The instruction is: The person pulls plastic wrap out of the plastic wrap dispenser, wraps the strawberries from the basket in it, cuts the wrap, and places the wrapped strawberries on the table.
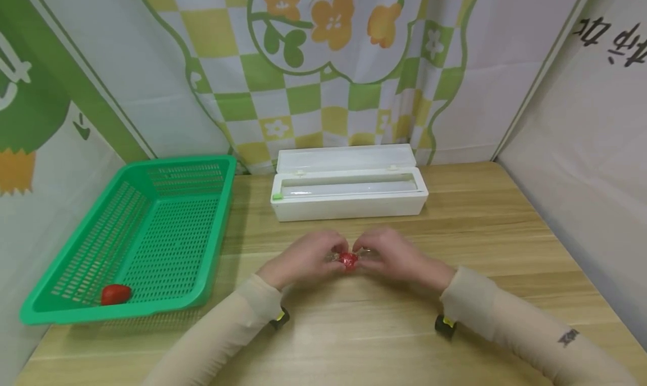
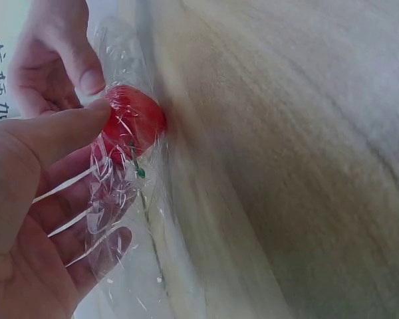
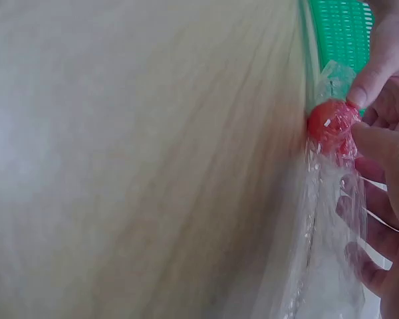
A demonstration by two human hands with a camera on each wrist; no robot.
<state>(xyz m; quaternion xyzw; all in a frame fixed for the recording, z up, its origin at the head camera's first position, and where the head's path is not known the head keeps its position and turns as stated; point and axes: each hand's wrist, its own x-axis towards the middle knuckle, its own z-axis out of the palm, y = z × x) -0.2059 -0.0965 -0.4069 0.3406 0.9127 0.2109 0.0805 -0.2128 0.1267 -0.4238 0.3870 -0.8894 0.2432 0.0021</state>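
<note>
A small round red fruit (image 1: 347, 260) with a green stem sits between my two hands over the wooden table, wrapped in clear plastic wrap (image 2: 110, 219). My left hand (image 1: 317, 255) pinches the wrapped fruit from its left side, thumb on top and fingers beneath the film. From the other side my right hand (image 1: 386, 254) does the same, its thumb pressing near the fruit's top. In the right wrist view, loose plastic wrap (image 3: 332, 206) trails over the right fingers. Both thumbs nearly meet at the red fruit (image 3: 329, 125).
A white wrap dispenser box (image 1: 349, 207), lid raised and a film roll inside, stands behind my hands. To the left is a green plastic basket (image 1: 214, 251) with another red fruit (image 1: 115, 294) in its near corner. A patterned curtain (image 1: 323, 105) hangs along the table's back.
</note>
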